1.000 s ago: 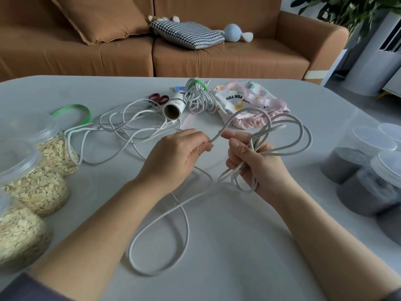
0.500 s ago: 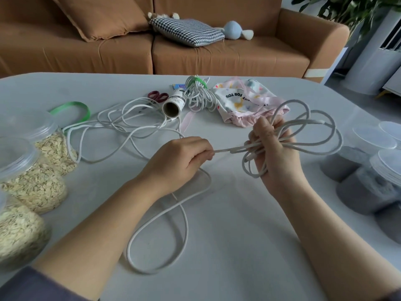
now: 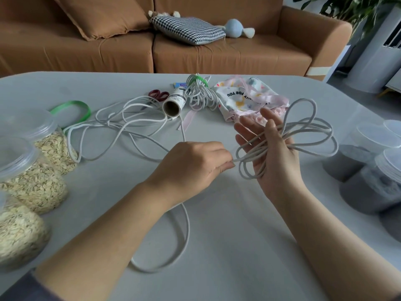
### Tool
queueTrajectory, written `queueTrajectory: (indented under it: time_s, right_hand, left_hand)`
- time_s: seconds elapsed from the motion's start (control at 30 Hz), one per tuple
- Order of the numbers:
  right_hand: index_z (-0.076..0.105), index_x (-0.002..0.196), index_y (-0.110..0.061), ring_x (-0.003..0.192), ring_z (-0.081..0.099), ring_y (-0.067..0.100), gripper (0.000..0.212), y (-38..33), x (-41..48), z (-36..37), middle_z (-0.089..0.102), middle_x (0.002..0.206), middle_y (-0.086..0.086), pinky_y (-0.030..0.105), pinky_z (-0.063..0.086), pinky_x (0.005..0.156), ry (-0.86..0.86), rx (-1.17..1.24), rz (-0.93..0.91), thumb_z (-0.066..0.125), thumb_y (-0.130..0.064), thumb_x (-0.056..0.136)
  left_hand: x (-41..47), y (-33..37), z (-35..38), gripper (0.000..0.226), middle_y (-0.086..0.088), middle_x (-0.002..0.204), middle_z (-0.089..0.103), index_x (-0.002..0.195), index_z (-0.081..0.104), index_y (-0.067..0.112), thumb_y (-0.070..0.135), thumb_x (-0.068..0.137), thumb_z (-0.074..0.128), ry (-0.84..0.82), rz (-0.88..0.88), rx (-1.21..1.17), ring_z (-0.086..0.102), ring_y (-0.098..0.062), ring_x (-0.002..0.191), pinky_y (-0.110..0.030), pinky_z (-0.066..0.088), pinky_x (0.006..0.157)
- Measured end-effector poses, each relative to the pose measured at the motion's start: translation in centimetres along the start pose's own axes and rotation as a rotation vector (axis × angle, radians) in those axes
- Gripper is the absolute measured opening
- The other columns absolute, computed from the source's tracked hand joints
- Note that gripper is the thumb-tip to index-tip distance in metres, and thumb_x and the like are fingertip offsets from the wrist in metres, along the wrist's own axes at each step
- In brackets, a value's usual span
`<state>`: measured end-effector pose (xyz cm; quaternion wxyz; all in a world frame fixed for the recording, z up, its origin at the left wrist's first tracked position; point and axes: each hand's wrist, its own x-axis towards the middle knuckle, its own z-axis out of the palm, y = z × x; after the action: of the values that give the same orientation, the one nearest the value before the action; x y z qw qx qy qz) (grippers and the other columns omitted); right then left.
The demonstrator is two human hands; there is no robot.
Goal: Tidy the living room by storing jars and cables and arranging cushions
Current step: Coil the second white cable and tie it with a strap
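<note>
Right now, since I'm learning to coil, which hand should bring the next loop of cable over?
Left. The left hand pinches the white cable; the right hand, fingers straight, carries its loops.

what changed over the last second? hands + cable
Right hand moved right and opened. The fingers that gripped the cable loops are now straight, and the loops lie draped across the palm. Left hand still pinches the strand and has barely shifted. Jars and the rest stayed put.
</note>
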<state>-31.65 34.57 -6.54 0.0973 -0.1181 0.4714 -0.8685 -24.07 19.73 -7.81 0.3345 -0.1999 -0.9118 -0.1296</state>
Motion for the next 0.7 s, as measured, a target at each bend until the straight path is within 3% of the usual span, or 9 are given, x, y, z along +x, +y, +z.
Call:
queueTrajectory:
  time_s: [0.07, 0.17, 0.3, 0.4, 0.5, 0.6, 0.7]
  right_hand:
    - [0.056, 0.117, -0.016, 0.095, 0.070, 0.029, 0.026, 0.0, -0.1, -0.1, 0.072, 0.095, 0.011, 0.040, 0.056, 0.086, -0.037, 0.025, 0.005, 0.033, -0.016, 0.105]
    - [0.056, 0.110, -0.014, 0.070, 0.070, 0.020, 0.024, -0.1, 0.1, 0.0, 0.071, 0.078, 0.008, 0.032, 0.057, 0.071, -0.029, 0.106, 0.034, 0.032, -0.013, 0.105]
    - [0.056, 0.097, -0.017, 0.035, 0.037, 0.002, 0.021, -0.8, 0.6, -0.3, 0.047, 0.051, -0.005, 0.016, 0.042, 0.040, -0.010, 0.128, 0.191, 0.037, -0.016, 0.104]
    - [0.052, 0.085, -0.015, 0.024, 0.026, 0.001, 0.019, -0.9, 0.1, 0.0, 0.034, 0.043, -0.008, 0.014, 0.032, 0.029, -0.219, 0.091, 0.469, 0.040, -0.025, 0.097]
    - [0.057, 0.075, -0.012, 0.024, 0.033, -0.001, 0.024, -0.6, -0.3, -0.5, 0.040, 0.043, -0.005, 0.015, 0.035, 0.029, -0.512, 0.046, 0.778, 0.046, -0.028, 0.091]
    - [0.061, 0.086, -0.010, 0.034, 0.050, 0.001, 0.021, -0.3, -0.5, -1.2, 0.056, 0.056, -0.001, 0.019, 0.047, 0.039, -0.901, 0.095, 1.002, 0.051, -0.024, 0.097]
    - [0.058, 0.093, -0.008, 0.038, 0.054, 0.001, 0.019, 0.0, -0.7, -1.1, 0.059, 0.060, 0.000, 0.019, 0.048, 0.041, -1.073, 0.100, 1.104, 0.048, -0.023, 0.100]
  left_hand:
    - [-0.3, -0.3, 0.1, 0.030, 0.004, 0.065, 0.054, 0.077, 0.066, 0.013, 0.032, 0.094, 0.052, -0.027, -0.038, -0.054, 0.051, -0.024, 0.056, -0.034, 0.044, 0.045]
    - [-0.9, -1.2, 0.0, 0.044, 0.004, 0.056, 0.049, 0.072, 0.062, 0.013, 0.045, 0.095, 0.042, -0.087, -0.156, -0.111, 0.046, -0.021, 0.053, -0.035, 0.043, 0.047]
    - [-1.2, -1.7, -0.3, 0.049, 0.004, 0.053, 0.056, 0.067, 0.062, 0.024, 0.056, 0.092, 0.036, -0.108, -0.413, -0.366, 0.054, -0.010, 0.052, -0.030, 0.046, 0.056]
    - [-0.7, -1.5, -0.2, 0.044, -0.001, 0.063, 0.063, 0.081, 0.068, 0.014, 0.051, 0.091, 0.046, 0.021, -0.614, -0.685, 0.057, -0.012, 0.054, -0.025, 0.048, 0.056]
    - [-0.2, -2.3, -0.4, 0.033, 0.003, 0.081, 0.068, 0.095, 0.066, 0.017, 0.046, 0.081, 0.062, 0.085, -0.723, -0.860, 0.062, -0.011, 0.071, -0.026, 0.051, 0.062]
    - [-0.2, -2.9, -0.9, 0.075, 0.004, 0.114, 0.069, 0.122, 0.054, 0.024, 0.061, 0.061, 0.079, -0.097, -0.741, -1.135, 0.063, -0.012, 0.107, -0.030, 0.052, 0.084]
    - [-0.4, -2.7, -1.3, 0.099, -0.005, 0.125, 0.065, 0.138, 0.042, 0.022, 0.066, 0.057, 0.079, -0.302, -0.699, -1.344, 0.057, -0.029, 0.120, -0.048, 0.043, 0.100]
